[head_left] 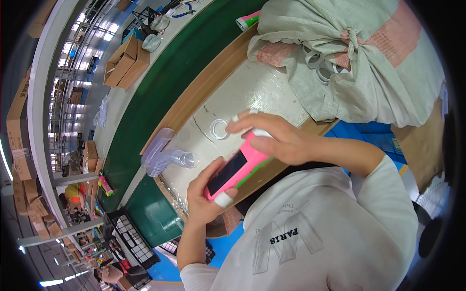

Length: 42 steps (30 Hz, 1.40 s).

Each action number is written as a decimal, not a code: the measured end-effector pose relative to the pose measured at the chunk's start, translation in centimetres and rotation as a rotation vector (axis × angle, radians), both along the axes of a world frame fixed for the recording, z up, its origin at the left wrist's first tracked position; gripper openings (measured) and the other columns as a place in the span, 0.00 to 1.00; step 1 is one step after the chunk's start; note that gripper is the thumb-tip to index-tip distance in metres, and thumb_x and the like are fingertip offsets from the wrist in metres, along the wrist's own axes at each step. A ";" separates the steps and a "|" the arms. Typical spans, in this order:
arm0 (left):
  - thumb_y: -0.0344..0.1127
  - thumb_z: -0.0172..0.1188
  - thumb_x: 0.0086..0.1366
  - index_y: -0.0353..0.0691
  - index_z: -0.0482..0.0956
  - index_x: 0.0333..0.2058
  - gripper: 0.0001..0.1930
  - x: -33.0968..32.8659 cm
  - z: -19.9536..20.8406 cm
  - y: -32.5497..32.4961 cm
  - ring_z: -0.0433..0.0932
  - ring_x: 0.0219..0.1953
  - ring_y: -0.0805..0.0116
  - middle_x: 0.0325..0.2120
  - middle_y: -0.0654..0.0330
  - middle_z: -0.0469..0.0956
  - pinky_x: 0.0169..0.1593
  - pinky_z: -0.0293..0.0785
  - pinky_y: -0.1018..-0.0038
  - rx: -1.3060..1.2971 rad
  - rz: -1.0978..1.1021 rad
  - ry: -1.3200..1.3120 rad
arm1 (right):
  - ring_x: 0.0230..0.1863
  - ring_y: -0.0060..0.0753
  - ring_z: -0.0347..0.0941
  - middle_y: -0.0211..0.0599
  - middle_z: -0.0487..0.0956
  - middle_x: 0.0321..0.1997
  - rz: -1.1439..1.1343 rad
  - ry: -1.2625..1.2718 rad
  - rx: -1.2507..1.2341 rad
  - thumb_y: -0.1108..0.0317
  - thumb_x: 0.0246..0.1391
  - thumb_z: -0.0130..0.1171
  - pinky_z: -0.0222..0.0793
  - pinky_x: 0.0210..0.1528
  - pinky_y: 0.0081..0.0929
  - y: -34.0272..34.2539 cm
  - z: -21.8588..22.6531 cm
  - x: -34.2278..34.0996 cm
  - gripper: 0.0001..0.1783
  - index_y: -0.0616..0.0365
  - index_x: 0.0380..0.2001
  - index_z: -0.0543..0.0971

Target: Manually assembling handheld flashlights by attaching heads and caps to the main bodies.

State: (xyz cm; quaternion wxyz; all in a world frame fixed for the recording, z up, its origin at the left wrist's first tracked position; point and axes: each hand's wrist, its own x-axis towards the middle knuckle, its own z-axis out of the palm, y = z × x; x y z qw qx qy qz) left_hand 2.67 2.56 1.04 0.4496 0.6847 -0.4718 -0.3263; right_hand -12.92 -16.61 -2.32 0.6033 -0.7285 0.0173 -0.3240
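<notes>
A pink and green flashlight-like cylinder (253, 151) with a dark rectangular panel (227, 173) is held at a slant in front of my chest. My left hand (209, 193) is closed around its lower end, the thumb along the near side. At the upper end, my right hand (276, 138) rests its thumb on the pink body, with its fingers curved over the end. Some fingertips of both hands wear white wraps. A white ring (220, 129) lies on the pale tray surface (233, 99), just beyond my right fingertips. My right fingers partly hide the upper end.
Clear plastic tubes (170, 161) lie at the tray's left end. A woven sack (359, 58) spills white rings (324, 72) at the right. Cardboard edging (204, 80) borders the tray. Beyond the green surface (145, 111) stands an open cardboard box (127, 62). A black crate (130, 236) is at left.
</notes>
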 end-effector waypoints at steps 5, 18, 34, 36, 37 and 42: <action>0.28 0.68 0.53 0.31 0.70 0.56 0.30 0.6 0.4 -1.2 0.72 0.52 0.68 0.50 0.53 0.75 0.57 0.65 0.73 0.239 -0.082 0.562 | 0.38 0.38 0.72 0.44 0.76 0.36 -0.010 -0.029 0.028 0.62 0.61 0.46 0.66 0.43 0.31 0.7 0.5 -0.9 0.15 0.64 0.40 0.74; 0.31 0.69 0.49 0.41 0.79 0.48 0.24 -2.1 0.7 0.0 0.81 0.39 0.54 0.44 0.44 0.76 0.37 0.79 0.69 -0.167 -0.161 -0.596 | 0.35 0.32 0.72 0.37 0.75 0.33 0.011 0.150 0.256 0.54 0.61 0.47 0.68 0.43 0.26 0.8 1.5 -1.0 0.20 0.63 0.33 0.75; 0.31 0.68 0.50 0.40 0.79 0.47 0.22 -0.5 1.2 -0.7 0.79 0.44 0.56 0.48 0.49 0.75 0.43 0.78 0.65 -0.228 -0.241 -0.019 | 0.55 0.41 0.70 0.48 0.71 0.54 -0.012 0.143 0.227 0.56 0.67 0.35 0.64 0.58 0.36 0.9 -1.4 -4.7 0.23 0.63 0.53 0.66; 0.31 0.67 0.49 0.42 0.77 0.48 0.23 -1.9 0.7 -1.2 0.79 0.41 0.57 0.49 0.49 0.74 0.39 0.78 0.65 -0.261 -0.254 -0.212 | 0.49 0.36 0.73 0.46 0.74 0.46 -0.143 0.058 0.103 0.58 0.66 0.36 0.67 0.52 0.31 1.1 -2.7 -4.7 0.20 0.62 0.47 0.70; 0.31 0.66 0.49 0.42 0.77 0.48 0.24 -3.0 0.5 -1.5 0.79 0.39 0.58 0.50 0.50 0.73 0.36 0.78 0.66 -0.251 -0.207 -0.532 | 0.42 0.31 0.74 0.42 0.76 0.38 -0.118 0.225 0.523 0.58 0.66 0.39 0.69 0.45 0.27 0.5 -2.7 -2.4 0.18 0.61 0.41 0.72; 0.32 0.65 0.45 0.45 0.75 0.48 0.26 -2.6 -1.5 -1.0 0.73 0.27 0.62 0.52 0.51 0.71 0.25 0.74 0.70 -0.316 -0.161 -0.926 | 0.45 0.30 0.74 0.42 0.76 0.44 0.058 0.360 0.837 0.57 0.67 0.38 0.70 0.48 0.25 -0.4 -0.5 -1.4 0.20 0.61 0.47 0.71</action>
